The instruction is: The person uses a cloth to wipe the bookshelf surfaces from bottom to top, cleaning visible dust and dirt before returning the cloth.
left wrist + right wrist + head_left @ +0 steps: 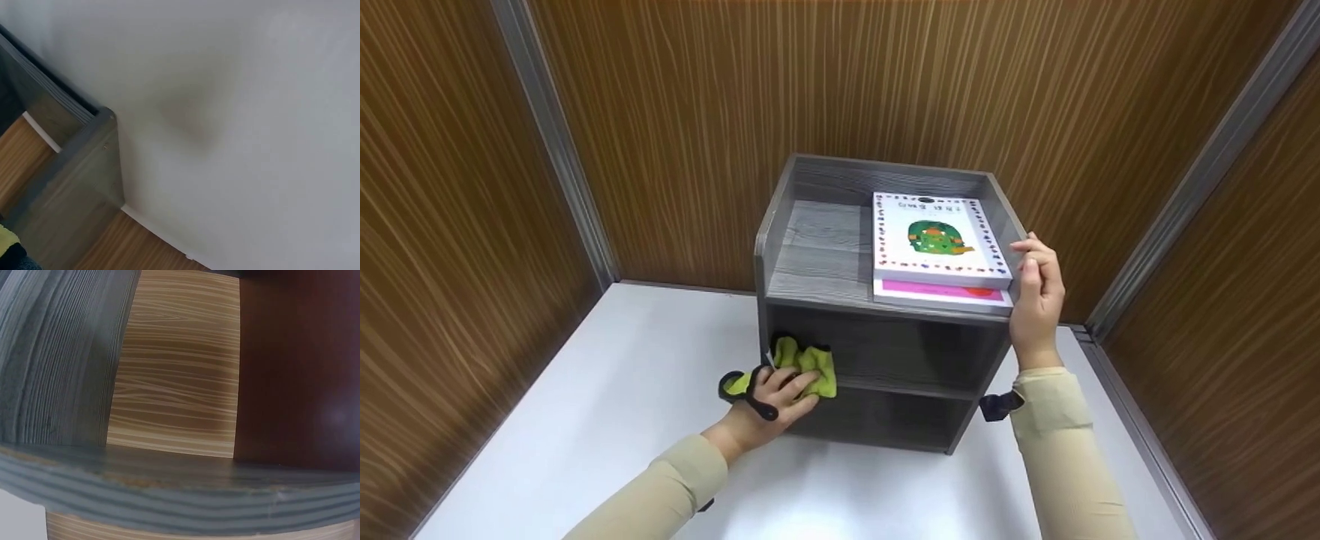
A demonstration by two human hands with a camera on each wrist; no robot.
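A small grey wood-grain shelf (829, 274) stands upright with its open front toward me. My left hand (780, 394) grips a yellow-green cloth (823, 367) with dark edging, wrapped about the shelf's left front edge at the middle compartment. Part of the cloth pokes out on both sides of that hand. Higher up, my right hand (1041, 289) holds the top of the right side panel, its thumb and fingers at the edge. In the left wrist view, only a corner of the cloth (7, 241) shows, at lower left. The right wrist view has the grey panels (67, 365) close up, no fingers.
Two books lie stacked on the shelf's top, right half: a white one with a green picture (900, 259) over a pink-and-white one (915, 288). The shelf stands on a white surface (675, 345), with brown wood-grain walls (675, 135) behind and at both sides.
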